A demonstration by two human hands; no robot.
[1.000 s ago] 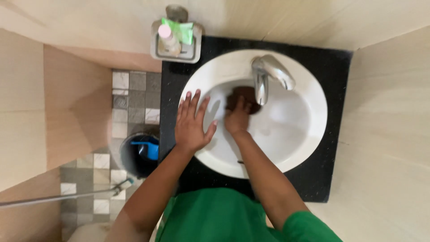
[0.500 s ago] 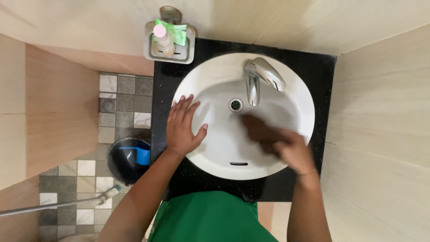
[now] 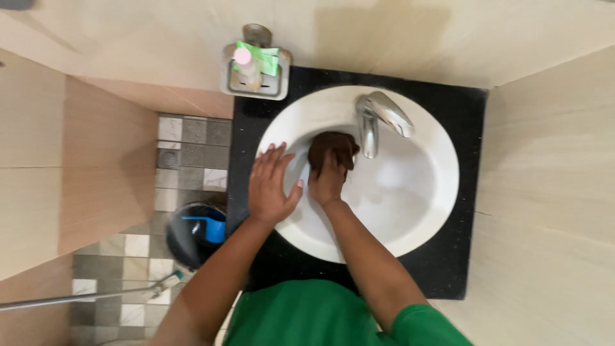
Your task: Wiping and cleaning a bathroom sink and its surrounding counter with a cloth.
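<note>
Right hand [image 3: 328, 182] back from basin's right side to left of chrome tap [image 3: 378, 118], fingers closed over dark brown cloth [image 3: 332, 148] inside white basin [image 3: 423, 211]. Left hand [image 3: 269, 189], fingers spread, unmoved on rim. Scrubbing continues.

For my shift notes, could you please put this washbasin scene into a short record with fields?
Setting: round white basin set in a black counter, seen from above
Left hand: left hand flat, fingers spread, on the basin's left rim
Right hand: right hand pressing a dark brown cloth against the inside of the bowl
Tap: chrome tap at the back, just right of the cloth
Wall rack: small rack holding a pink-capped bottle
Floor: dark bucket with a blue scoop, on grey and white tiles
</note>
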